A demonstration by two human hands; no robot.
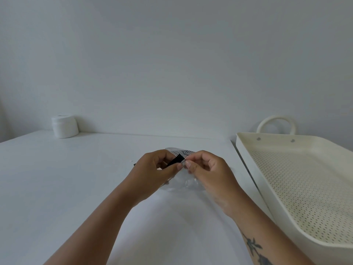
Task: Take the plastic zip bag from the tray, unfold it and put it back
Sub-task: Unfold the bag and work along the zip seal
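Both my hands hold the plastic zip bag above the middle of the white table. It is clear plastic with a black zip strip and a black-and-white striped top edge showing between my fingers. My left hand pinches the zip end with thumb and forefinger. My right hand pinches the same spot from the other side, fingertips almost touching. The clear body of the bag hangs crumpled below my fingers, partly hidden by my hands. The cream tray stands to the right, with nothing lying in it.
The tray has a perforated floor, raised walls and a loop handle at its far end. A white round jar stands at the back left against the wall. A tiny dark speck lies left of my hands.
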